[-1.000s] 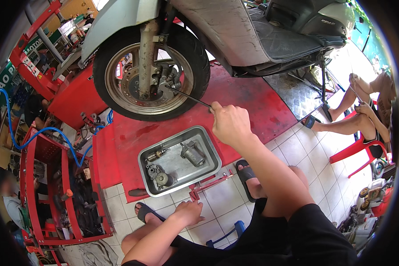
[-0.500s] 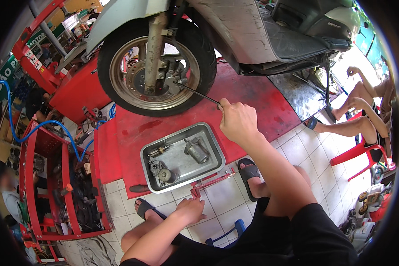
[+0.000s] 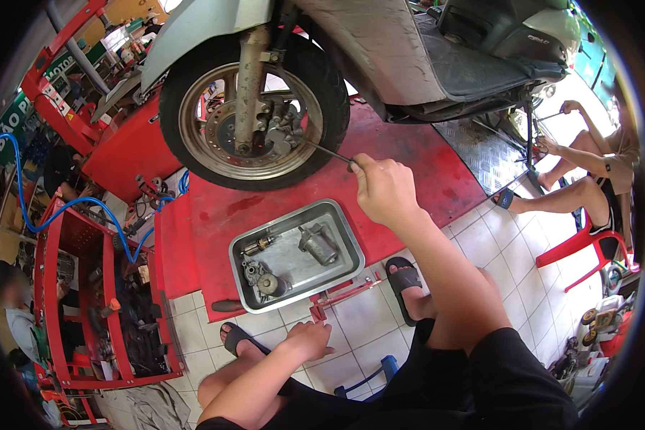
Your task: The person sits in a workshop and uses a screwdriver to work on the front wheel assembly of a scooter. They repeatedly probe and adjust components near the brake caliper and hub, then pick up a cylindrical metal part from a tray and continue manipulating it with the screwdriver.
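Observation:
My right hand (image 3: 385, 188) is closed around the end of a long, thin metal tool (image 3: 327, 151). The tool's shaft runs up and left to the brake caliper (image 3: 283, 136) on the scooter's front wheel (image 3: 254, 173); its far end is hard to make out there. Low in front of me, my left hand (image 3: 308, 340) hangs with fingers loosely bent and thumb apart, with no object visible in it. Between my hands and the wheel sits a metal tray (image 3: 358, 259). It holds a cylindrical metal part (image 3: 318, 245), a smaller shaft-like part (image 3: 258, 245) and several greasy parts.
The scooter (image 3: 380, 57) stands on a red lift platform (image 3: 401, 154). On the left is a red tool cart (image 3: 46, 287) with a blue hose (image 3: 86, 198). A co-worker (image 3: 598, 158) sits on a red chair (image 3: 577, 251) at right. A dark handle (image 3: 226, 305) lies beside the tray.
My right hand has shifted slightly up and left, and the tool's shaft has moved against the caliper. At right, the co-worker's hands have moved to the scooter's rear. My left hand stays put.

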The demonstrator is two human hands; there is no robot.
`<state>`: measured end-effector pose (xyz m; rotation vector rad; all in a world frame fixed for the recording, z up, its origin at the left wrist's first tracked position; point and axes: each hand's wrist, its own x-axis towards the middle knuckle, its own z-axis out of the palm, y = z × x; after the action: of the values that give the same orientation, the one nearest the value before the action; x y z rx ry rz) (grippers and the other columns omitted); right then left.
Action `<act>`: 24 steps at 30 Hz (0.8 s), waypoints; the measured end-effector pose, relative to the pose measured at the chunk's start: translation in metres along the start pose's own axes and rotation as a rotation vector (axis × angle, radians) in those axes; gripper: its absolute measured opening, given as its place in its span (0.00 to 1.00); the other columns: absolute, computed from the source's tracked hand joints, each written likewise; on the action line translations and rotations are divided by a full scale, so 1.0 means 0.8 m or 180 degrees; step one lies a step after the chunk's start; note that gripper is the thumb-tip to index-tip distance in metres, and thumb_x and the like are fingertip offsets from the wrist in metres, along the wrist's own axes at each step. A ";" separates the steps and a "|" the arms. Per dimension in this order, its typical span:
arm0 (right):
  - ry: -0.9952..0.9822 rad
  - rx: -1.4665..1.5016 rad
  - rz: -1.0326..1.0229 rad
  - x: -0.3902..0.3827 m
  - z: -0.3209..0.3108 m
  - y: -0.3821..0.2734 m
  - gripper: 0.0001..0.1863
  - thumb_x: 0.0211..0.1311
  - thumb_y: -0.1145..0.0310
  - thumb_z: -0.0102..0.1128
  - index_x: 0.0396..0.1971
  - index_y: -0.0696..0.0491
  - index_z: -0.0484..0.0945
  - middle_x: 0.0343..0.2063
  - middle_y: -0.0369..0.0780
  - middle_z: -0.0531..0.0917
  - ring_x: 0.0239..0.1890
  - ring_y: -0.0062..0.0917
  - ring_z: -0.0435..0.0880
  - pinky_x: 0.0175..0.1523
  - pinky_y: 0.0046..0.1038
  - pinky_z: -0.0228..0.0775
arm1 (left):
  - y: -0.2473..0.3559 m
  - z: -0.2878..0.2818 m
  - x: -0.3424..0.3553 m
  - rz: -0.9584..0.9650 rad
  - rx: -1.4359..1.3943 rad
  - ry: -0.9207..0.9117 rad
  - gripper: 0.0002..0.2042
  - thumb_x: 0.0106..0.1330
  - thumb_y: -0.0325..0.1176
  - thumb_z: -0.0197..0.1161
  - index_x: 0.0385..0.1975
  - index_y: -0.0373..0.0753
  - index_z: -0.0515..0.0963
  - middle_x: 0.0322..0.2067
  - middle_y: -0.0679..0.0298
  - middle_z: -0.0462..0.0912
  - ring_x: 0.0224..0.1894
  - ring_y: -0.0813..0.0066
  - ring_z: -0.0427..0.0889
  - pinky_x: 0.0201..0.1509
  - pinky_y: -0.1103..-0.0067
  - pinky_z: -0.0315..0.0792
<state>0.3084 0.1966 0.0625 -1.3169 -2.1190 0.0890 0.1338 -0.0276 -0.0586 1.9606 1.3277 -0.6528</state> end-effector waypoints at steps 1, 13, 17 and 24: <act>0.0091 0.0064 0.0006 0.001 -0.001 0.002 0.09 0.68 0.65 0.53 0.35 0.53 0.80 0.21 0.48 0.84 0.26 0.47 0.84 0.32 0.46 0.75 | 0.000 0.000 -0.001 0.0004 0.0009 0.0031 0.26 0.66 0.52 0.65 0.52 0.35 0.74 0.51 0.52 0.81 0.55 0.53 0.81 0.59 0.62 0.73; 0.0442 0.0278 0.0049 0.004 -0.001 0.011 0.11 0.71 0.64 0.52 0.34 0.53 0.79 0.22 0.47 0.83 0.26 0.48 0.83 0.33 0.47 0.72 | -0.002 -0.001 -0.010 0.0038 0.0033 0.0159 0.27 0.66 0.51 0.65 0.52 0.34 0.74 0.50 0.51 0.81 0.54 0.53 0.82 0.57 0.61 0.74; 0.0556 0.0923 0.0457 0.009 0.010 0.012 0.11 0.73 0.64 0.50 0.37 0.55 0.78 0.21 0.47 0.82 0.26 0.46 0.82 0.32 0.44 0.70 | -0.002 -0.003 -0.011 0.0007 0.0070 0.0154 0.27 0.66 0.52 0.65 0.52 0.34 0.73 0.50 0.51 0.80 0.54 0.53 0.81 0.57 0.61 0.74; -0.0319 0.4285 0.2319 0.003 0.028 -0.012 0.13 0.80 0.61 0.43 0.45 0.54 0.72 0.21 0.31 0.69 0.20 0.18 0.65 0.23 0.24 0.58 | 0.001 -0.006 -0.010 0.0010 0.0058 0.0074 0.27 0.66 0.52 0.65 0.52 0.34 0.74 0.51 0.51 0.80 0.55 0.53 0.81 0.58 0.62 0.74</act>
<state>0.2882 0.2000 0.0494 -1.0490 -0.9943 1.5620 0.1317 -0.0286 -0.0495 1.9902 1.3366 -0.6447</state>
